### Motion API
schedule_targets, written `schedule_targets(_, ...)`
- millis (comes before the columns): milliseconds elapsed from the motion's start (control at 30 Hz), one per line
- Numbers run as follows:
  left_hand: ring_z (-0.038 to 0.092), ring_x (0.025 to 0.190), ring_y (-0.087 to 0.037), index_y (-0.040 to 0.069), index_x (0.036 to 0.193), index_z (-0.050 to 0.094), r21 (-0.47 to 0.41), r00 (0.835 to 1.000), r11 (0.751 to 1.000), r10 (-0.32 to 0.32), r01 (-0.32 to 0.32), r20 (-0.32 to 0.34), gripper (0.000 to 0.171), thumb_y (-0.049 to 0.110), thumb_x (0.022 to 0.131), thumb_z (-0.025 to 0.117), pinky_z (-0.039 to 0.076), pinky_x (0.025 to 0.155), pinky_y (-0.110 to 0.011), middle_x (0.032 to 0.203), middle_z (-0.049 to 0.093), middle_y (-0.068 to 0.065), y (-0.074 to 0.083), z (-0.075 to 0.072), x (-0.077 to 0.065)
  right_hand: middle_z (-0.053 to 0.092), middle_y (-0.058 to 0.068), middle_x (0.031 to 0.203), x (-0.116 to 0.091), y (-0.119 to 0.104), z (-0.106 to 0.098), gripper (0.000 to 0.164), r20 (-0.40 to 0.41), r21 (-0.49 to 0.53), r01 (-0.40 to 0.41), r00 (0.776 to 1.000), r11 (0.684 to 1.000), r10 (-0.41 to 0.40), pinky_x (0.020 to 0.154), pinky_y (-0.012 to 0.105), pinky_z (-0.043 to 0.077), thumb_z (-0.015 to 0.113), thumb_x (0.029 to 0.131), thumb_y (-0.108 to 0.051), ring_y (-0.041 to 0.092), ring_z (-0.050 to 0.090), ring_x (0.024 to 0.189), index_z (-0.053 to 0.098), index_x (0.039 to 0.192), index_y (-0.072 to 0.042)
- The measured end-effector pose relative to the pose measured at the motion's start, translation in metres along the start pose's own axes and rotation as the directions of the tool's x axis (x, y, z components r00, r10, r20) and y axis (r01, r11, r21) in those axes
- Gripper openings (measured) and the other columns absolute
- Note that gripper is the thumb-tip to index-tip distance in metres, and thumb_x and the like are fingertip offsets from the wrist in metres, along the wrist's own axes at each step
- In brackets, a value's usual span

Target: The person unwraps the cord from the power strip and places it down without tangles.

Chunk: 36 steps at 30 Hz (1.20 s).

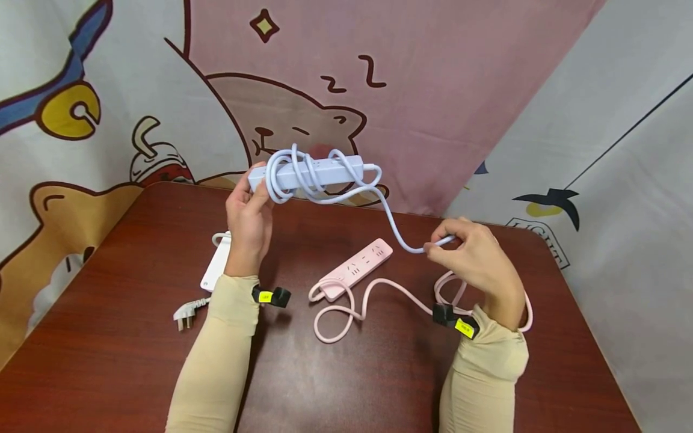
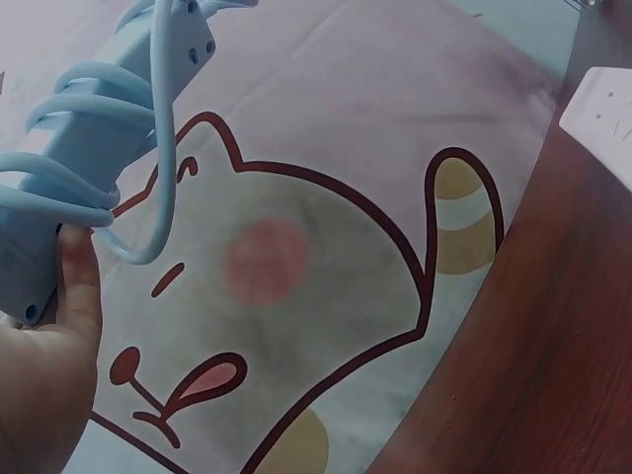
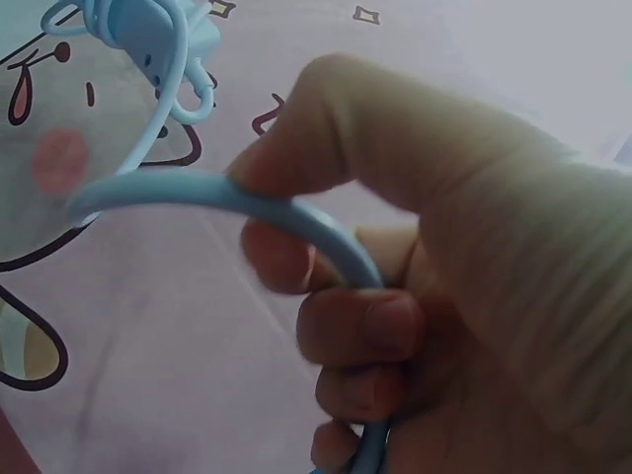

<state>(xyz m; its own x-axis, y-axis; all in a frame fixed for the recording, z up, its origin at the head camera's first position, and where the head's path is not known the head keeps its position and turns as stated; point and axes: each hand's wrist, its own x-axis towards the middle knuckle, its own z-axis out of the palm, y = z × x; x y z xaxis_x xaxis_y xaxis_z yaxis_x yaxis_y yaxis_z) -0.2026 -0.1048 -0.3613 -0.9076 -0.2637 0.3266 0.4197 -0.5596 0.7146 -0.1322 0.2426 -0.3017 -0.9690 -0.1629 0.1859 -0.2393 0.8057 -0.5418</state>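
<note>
While L hand [image 1: 250, 219] held the blue pwr strip [image 1: 337, 173] upper ctr of the head frame, thumb & fingers clamped on its left end, R hand [image 1: 479, 252], right of ctr, pinched the blue cord [image 3: 178, 188] btwn thumb & index. Strip: smooth hard plastic, long box shape; cord: round, bendy, wound about it in loose loops. On the glossy reddish-brown table [image 1: 352, 385] lay a pink pwr strip [image 1: 357, 269] mid-frame w/ looping pink cord [image 1: 381, 281], plus a white pwr strip [image 1: 216, 264] & white plug [image 1: 186, 311] at left. L wrist view showed small dark holes in the blue casing, hidden in head view; R wrist view alone showed the cord running down past the other curled fingers. Strip's long axis: approx. horiz. in head view, cord end pointing right & slightly up; diag., lower left to upper right, in L wrist view.
</note>
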Motion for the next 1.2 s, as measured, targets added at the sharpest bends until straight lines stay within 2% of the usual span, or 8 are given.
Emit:
schedule_targets(167,0.065,0.094,-0.010,0.007,0.118,0.066,0.003,1.000,1.000,0.001,-0.001,0.016,0.022,0.000,0.101,0.055,0.055,0.085,-0.023,0.104,0.069,-0.001,0.000,0.000,0.000,0.060,-0.001,0.079,0.004,0.002,0.003,0.006,0.027,-0.095,-0.045,0.998,0.994,0.048,0.057,0.028,0.042,0.073,0.084,-0.028,0.014,0.053,0.067,0.069,0.079,-0.026)
schedule_targets(467,0.064,0.095,-0.011,0.005,0.120,0.065,-0.007,0.998,1.000,-0.020,0.020,0.056,0.022,0.001,0.101,0.054,0.054,0.085,-0.023,0.107,0.066,-0.002,0.000,0.000,-0.001,0.063,-0.004,0.068,0.009,0.010,0.005,0.011,0.060,-0.161,-0.093,0.993,0.983,0.104,0.057,0.031,0.040,0.071,0.086,-0.036,0.016,0.053,0.062,0.072,0.082,-0.025)
schedule_targets(767,0.062,0.089,-0.011,0.007,0.120,0.065,0.017,0.994,0.999,-0.050,0.049,0.097,0.024,-0.001,0.101,0.053,0.053,0.081,-0.022,0.102,0.067,0.000,-0.001,0.002,-0.002,0.058,-0.006,0.058,0.013,0.019,0.009,0.017,-0.030,-0.078,-0.097,0.995,0.992,0.095,0.056,0.028,0.041,0.069,0.090,-0.031,0.014,0.050,0.058,0.075,0.085,-0.015)
schedule_targets(1033,0.062,0.090,-0.011,0.007,0.120,0.065,0.020,0.994,0.998,-0.055,0.054,0.099,0.024,-0.001,0.101,0.053,0.053,0.082,-0.022,0.102,0.067,0.000,0.000,0.002,-0.003,0.071,0.000,0.075,0.012,0.019,0.008,0.024,-0.025,-0.039,-0.070,0.997,0.997,0.069,0.065,0.026,0.044,0.074,0.091,-0.042,0.014,0.054,0.068,0.080,0.091,-0.019)
schedule_targets(1200,0.063,0.092,-0.011,0.008,0.120,0.065,0.035,0.991,0.997,-0.066,0.062,0.114,0.024,0.000,0.101,0.053,0.054,0.084,-0.022,0.105,0.068,0.001,0.000,0.001,-0.003,0.076,0.006,0.086,0.013,0.019,0.011,0.026,-0.084,-0.021,-0.055,0.995,0.998,0.053,0.067,0.022,0.044,0.077,0.089,-0.042,0.013,0.057,0.073,0.081,0.092,-0.016)
